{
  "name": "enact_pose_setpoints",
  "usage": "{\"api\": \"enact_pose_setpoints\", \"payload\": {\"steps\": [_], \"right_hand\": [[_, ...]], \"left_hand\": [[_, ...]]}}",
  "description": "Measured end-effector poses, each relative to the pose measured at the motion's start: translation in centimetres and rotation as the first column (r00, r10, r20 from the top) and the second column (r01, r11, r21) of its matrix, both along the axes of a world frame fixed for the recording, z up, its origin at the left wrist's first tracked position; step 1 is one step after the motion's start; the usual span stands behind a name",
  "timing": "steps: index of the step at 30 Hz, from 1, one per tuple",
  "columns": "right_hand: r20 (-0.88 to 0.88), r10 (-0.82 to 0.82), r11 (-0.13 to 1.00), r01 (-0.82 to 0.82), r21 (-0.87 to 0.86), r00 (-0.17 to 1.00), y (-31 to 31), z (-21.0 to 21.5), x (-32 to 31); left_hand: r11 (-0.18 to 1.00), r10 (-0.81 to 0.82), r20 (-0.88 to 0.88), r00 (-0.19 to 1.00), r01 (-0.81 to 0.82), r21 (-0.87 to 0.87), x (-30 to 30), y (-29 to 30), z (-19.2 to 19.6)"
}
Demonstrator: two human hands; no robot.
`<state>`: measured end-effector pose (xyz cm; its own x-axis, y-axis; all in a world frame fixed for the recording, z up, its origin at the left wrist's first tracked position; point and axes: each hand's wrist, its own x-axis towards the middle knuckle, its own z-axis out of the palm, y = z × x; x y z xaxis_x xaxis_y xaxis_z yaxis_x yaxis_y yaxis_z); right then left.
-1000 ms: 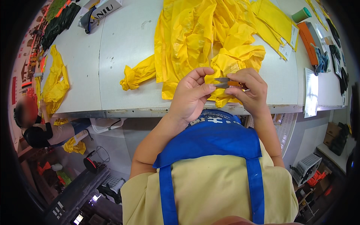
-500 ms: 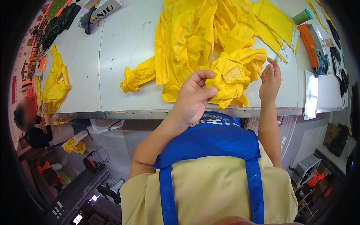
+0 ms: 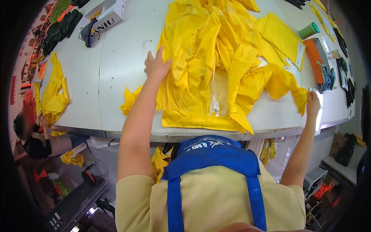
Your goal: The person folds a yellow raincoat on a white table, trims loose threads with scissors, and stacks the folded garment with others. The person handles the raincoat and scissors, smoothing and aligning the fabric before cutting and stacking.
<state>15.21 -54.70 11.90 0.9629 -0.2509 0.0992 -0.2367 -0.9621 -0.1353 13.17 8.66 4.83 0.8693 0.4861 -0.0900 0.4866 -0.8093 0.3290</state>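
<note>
A crumpled yellow rain jacket (image 3: 197, 50) lies spread on the white table in front of me, its hem close to the near edge. At its left edge is my left hand (image 3: 157, 66), fingers spread and holding nothing; whether it touches the fabric I cannot tell. My right hand (image 3: 312, 102) is closed on the end of the jacket's right sleeve (image 3: 284, 83), which stretches out to the right and is slightly blurred. The bunched left sleeve (image 3: 130, 101) rests on the table, partly behind my left forearm.
Folded yellow garments (image 3: 280, 42) lie at the back right, near a green roll (image 3: 309, 30) and an orange box (image 3: 314, 60) with a blue glove (image 3: 327, 75). An open white box (image 3: 108, 19) stands far left. A co-worker (image 3: 38, 139) handles another yellow garment (image 3: 55, 92).
My left hand has let go of the bunched sleeve and moved left and away from me. My right hand has taken the sleeve end and pulled it out to the right.
</note>
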Motion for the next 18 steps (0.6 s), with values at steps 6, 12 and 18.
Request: {"api": "enact_pose_setpoints", "payload": {"steps": [6, 12, 18], "right_hand": [[0.333, 0.353, 0.711, -0.482, 0.512, 0.875, 18.0, 2.9, 5.7], [0.004, 0.825, 0.524, -0.766, 0.373, 0.566, 46.4, -2.2, 2.9], [-0.423, 0.752, 0.527, -0.847, -0.076, 0.506, 45.6, -10.0, 4.2]], "left_hand": [[0.922, -0.099, 0.402, 0.91, 0.236, -0.307, -4.3, -0.7, -5.2], [0.688, -0.478, 0.263, 0.838, 0.543, -0.482, -11.8, -15.4, 0.0], [0.145, -0.483, 0.213, 0.85, 0.317, -0.937, -12.7, -13.3, -1.0]]}}
